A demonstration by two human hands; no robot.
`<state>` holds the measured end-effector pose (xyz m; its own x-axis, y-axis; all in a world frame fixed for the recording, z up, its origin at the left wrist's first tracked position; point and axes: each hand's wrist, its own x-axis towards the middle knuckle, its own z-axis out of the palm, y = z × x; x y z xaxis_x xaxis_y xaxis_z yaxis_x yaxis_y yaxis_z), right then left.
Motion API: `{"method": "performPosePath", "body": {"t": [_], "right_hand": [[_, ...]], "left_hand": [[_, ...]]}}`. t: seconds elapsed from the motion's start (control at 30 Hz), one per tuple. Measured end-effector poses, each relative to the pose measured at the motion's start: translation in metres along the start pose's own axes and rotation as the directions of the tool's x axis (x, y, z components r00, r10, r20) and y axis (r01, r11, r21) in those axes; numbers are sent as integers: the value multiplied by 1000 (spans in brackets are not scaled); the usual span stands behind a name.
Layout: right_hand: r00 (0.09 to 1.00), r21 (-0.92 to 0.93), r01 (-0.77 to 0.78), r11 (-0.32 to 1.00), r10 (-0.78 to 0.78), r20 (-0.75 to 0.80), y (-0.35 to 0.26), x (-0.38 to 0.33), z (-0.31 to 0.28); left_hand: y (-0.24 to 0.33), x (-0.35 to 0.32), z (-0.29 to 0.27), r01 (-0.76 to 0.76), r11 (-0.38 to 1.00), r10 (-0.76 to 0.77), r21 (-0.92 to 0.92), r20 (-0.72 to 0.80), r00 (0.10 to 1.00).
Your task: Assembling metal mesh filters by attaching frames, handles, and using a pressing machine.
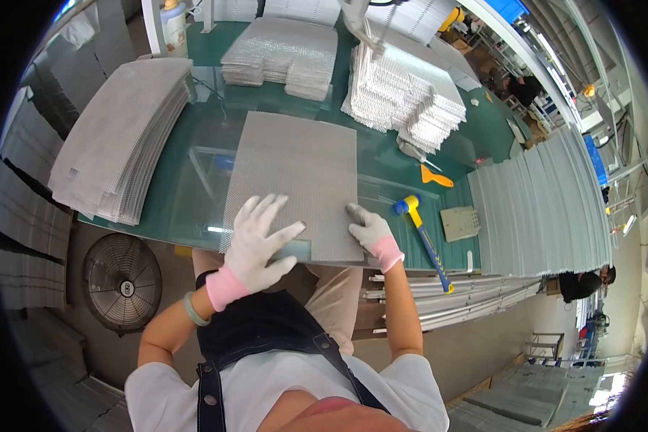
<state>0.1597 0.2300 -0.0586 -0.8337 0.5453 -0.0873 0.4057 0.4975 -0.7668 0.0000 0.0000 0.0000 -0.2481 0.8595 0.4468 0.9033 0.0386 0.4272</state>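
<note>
A grey, finely meshed sheet (295,165) lies flat on the green table in front of me, with a notch cut out of its near edge. My left hand (255,241), in a white glove with a pink cuff, is over the sheet's near left part, fingers spread and nothing in them. At the sheet's right edge is my right hand (371,232), gloved the same way, fingertips against the edge and fingers apart. Right of that hand lies a mallet (426,241) with a blue and yellow head. An orange scraper (436,177) rests beyond it.
Stacks of similar sheets stand at the left (122,137), at the back (281,54) and at the back right (403,86). A long row of grey panels (543,209) fills the right side. A beige flat piece (459,223) lies beside the mallet. A floor fan (122,283) stands below left.
</note>
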Motion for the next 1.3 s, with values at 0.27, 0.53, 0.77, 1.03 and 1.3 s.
{"method": "performPosePath", "body": {"t": [0.27, 0.53, 0.77, 1.03, 1.3], "right_hand": [[902, -413, 298, 861, -396, -174, -91, 160, -47], [526, 229, 827, 514, -564, -637, -77, 384, -32], [864, -538, -226, 812, -88, -495, -156, 386, -51], [754, 610, 595, 523, -100, -650, -157, 364, -93], [863, 811, 504, 298, -221, -455, -102, 364, -83]], "left_hand": [[-153, 121, 22, 191, 918, -212, 347, 22, 977], [-256, 255, 3, 659, 648, -483, 382, -462, 744], [-291, 259, 0, 686, 672, -685, 277, -119, 719], [-299, 265, -15, 409, 885, -398, -224, -819, 413], [-265, 232, -33, -106, 333, -685, -937, -318, 656]]}}
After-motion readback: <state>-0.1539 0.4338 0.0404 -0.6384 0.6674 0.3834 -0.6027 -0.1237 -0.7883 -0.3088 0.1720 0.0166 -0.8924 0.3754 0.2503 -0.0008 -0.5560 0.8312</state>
